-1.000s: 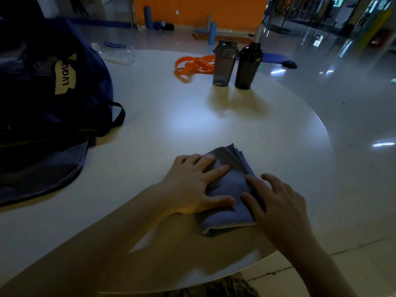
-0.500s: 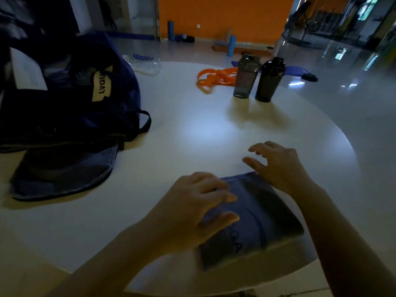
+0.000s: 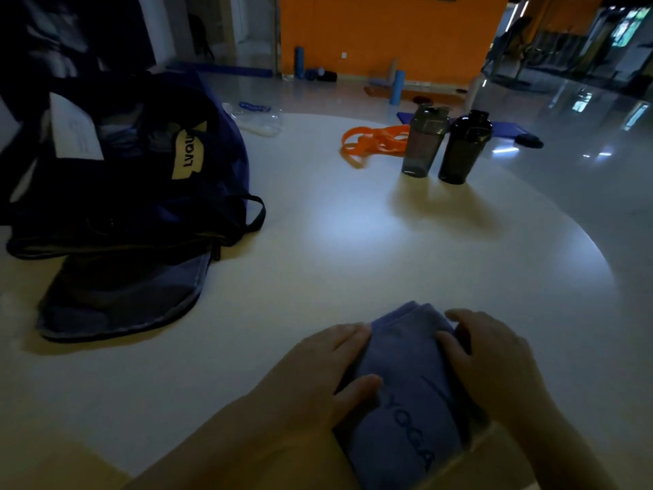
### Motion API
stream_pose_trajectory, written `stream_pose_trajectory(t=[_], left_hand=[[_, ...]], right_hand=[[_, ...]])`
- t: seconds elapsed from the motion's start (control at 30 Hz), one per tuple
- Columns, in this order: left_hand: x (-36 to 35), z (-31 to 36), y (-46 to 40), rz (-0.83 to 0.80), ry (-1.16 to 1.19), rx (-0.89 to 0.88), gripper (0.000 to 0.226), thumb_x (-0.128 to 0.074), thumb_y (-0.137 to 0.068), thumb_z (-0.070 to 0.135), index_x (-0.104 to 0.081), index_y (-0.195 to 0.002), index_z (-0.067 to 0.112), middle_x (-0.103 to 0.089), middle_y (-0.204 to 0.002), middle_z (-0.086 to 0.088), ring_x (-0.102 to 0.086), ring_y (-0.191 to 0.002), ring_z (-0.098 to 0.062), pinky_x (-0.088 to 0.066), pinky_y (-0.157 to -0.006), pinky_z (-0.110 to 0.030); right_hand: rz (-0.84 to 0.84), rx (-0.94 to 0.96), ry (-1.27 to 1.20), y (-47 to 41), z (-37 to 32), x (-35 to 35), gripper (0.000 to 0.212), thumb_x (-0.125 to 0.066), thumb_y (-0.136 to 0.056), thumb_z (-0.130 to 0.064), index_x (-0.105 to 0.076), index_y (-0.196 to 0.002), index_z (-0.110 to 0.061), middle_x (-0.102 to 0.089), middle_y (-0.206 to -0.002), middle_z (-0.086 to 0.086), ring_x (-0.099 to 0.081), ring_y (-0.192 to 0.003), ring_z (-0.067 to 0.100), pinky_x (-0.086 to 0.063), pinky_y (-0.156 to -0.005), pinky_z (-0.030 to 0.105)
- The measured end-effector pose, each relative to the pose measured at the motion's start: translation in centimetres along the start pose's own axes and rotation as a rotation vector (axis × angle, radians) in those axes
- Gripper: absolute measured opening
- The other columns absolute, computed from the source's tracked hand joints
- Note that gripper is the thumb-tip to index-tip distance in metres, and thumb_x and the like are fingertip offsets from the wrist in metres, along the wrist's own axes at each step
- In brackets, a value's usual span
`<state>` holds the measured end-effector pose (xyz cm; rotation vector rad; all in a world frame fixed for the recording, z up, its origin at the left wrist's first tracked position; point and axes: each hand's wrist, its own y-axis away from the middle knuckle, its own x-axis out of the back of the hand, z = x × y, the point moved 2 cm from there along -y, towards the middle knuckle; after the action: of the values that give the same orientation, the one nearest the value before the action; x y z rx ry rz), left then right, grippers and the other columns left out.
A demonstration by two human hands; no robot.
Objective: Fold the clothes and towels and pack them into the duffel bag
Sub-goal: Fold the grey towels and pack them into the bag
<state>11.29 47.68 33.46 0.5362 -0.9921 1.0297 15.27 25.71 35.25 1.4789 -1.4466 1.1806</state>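
At the near edge of the round white counter [image 3: 353, 242] lies the folded purple towel with YOGA lettering [image 3: 406, 390]. I hold it from both sides: my left hand [image 3: 318, 376] and my right hand [image 3: 494, 366] have their fingers curled on its edges, probably to lift it together. Well apart, on the left, the dark blue duffel bag [image 3: 134, 178] stands open.
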Motion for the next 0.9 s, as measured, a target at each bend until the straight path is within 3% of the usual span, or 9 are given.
stream_pose_trajectory(t=[0.07, 0.1, 0.2, 0.33, 0.43, 0.6, 0.73, 0.83, 0.9], left_hand=[[0.2, 0.1, 1.7, 0.091, 0.061, -0.009, 0.088, -0.016, -0.074, 0.075, -0.023, -0.150, 0.030, -0.031, -0.150, 0.015, -0.025, -0.128, 0.006, -0.004, -0.092, 0.008], [0.3, 0.1, 2.5, 0.134, 0.087, -0.002, 0.084, -0.019, -0.074, 0.075, -0.031, -0.146, 0.033, -0.039, -0.144, 0.016, -0.030, -0.121, 0.010, -0.011, -0.091, 0.007], [-0.3, 0.5, 4.5, 0.192, 0.143, -0.012, 0.061, -0.040, -0.079, 0.068, -0.052, -0.130, 0.035, -0.057, -0.126, 0.019, -0.042, -0.111, 0.010, -0.024, -0.093, 0.004], [-0.9, 1.1, 6.1, 0.202, 0.199, -0.083, 0.040, -0.052, -0.084, 0.055, -0.060, -0.117, 0.034, -0.065, -0.110, 0.018, -0.055, -0.104, 0.002, -0.039, -0.091, -0.006], [1.3, 0.7, 5.7, 0.189, 0.499, 0.010, 0.036, -0.051, -0.077, 0.059, -0.062, -0.104, 0.040, -0.061, -0.105, 0.030, -0.061, -0.092, 0.006, -0.046, -0.076, -0.008], [1.9, 0.2, 3.7, 0.204, 0.611, 0.093, 0.024, -0.057, -0.084, 0.051, -0.056, -0.105, 0.041, -0.062, -0.106, 0.028, -0.058, -0.102, 0.009, -0.048, -0.089, -0.015], [0.6, 1.0, 2.3, 0.307, 0.369, -0.022, 0.035, -0.044, -0.084, 0.066, -0.048, -0.113, 0.048, -0.054, -0.105, 0.030, -0.055, -0.091, 0.012, -0.042, -0.075, -0.004], [0.4, 2.4, 0.4, 0.458, 0.198, -0.147, 0.056, -0.032, -0.092, 0.066, -0.037, -0.135, 0.031, -0.051, -0.121, 0.016, -0.051, -0.105, 0.005, -0.034, -0.096, -0.005], [0.1, 3.0, -1.2, 0.374, 0.098, -0.195, 0.071, -0.030, -0.088, 0.072, -0.021, -0.145, 0.032, -0.037, -0.143, 0.012, -0.039, -0.128, -0.006, -0.029, -0.112, -0.023]], right_hand=[[-0.048, 0.109, -0.031, -1.3, -0.9, 0.5, 0.002, -0.055, -0.094, -0.028, -0.055, -0.095, -0.030, -0.055, -0.087, -0.010, -0.051, -0.077, 0.005, -0.040, -0.071, 0.018], [-0.050, 0.161, -0.047, -1.9, -1.3, 0.5, 0.008, -0.058, -0.093, -0.025, -0.053, -0.090, -0.031, -0.049, -0.082, -0.015, -0.047, -0.074, 0.001, -0.035, -0.067, 0.014], [-0.039, 0.281, -0.140, -2.9, -2.5, 0.4, 0.006, -0.061, -0.090, -0.019, -0.061, -0.092, -0.025, -0.049, -0.086, -0.015, -0.048, -0.078, -0.001, -0.034, -0.069, 0.011], [-0.089, 0.337, -0.143, -2.7, -2.9, -1.1, 0.022, -0.045, -0.094, -0.035, -0.061, -0.104, -0.024, -0.057, -0.100, -0.007, -0.053, -0.090, 0.011, -0.045, -0.081, 0.029], [-0.084, 0.361, -0.147, -2.5, -3.1, -0.6, 0.026, -0.042, -0.092, -0.035, -0.061, -0.104, -0.020, -0.062, -0.100, -0.003, -0.054, -0.087, 0.011, -0.039, -0.078, 0.016], [-0.039, 0.333, -0.273, -2.5, -3.6, 0.3, 0.010, -0.053, -0.096, -0.016, -0.058, -0.100, -0.023, -0.058, -0.090, -0.012, -0.053, -0.081, -0.004, -0.038, -0.073, 0.006], [-0.032, 0.329, -0.174, -2.6, -4.2, -1.8, 0.022, -0.044, -0.094, -0.026, -0.062, -0.104, -0.018, -0.059, -0.097, -0.002, -0.056, -0.088, 0.017, -0.046, -0.082, 0.033], [-0.032, 0.327, -0.165, -2.5, -4.3, -2.1, 0.029, -0.042, -0.088, -0.030, -0.062, -0.106, -0.019, -0.061, -0.099, 0.000, -0.058, -0.088, 0.022, -0.047, -0.081, 0.042], [0.006, 0.305, -0.181, -2.4, -4.1, -1.7, 0.032, -0.045, -0.087, -0.029, -0.062, -0.112, -0.020, -0.062, -0.105, 0.001, -0.059, -0.093, 0.021, -0.048, -0.085, 0.044]])
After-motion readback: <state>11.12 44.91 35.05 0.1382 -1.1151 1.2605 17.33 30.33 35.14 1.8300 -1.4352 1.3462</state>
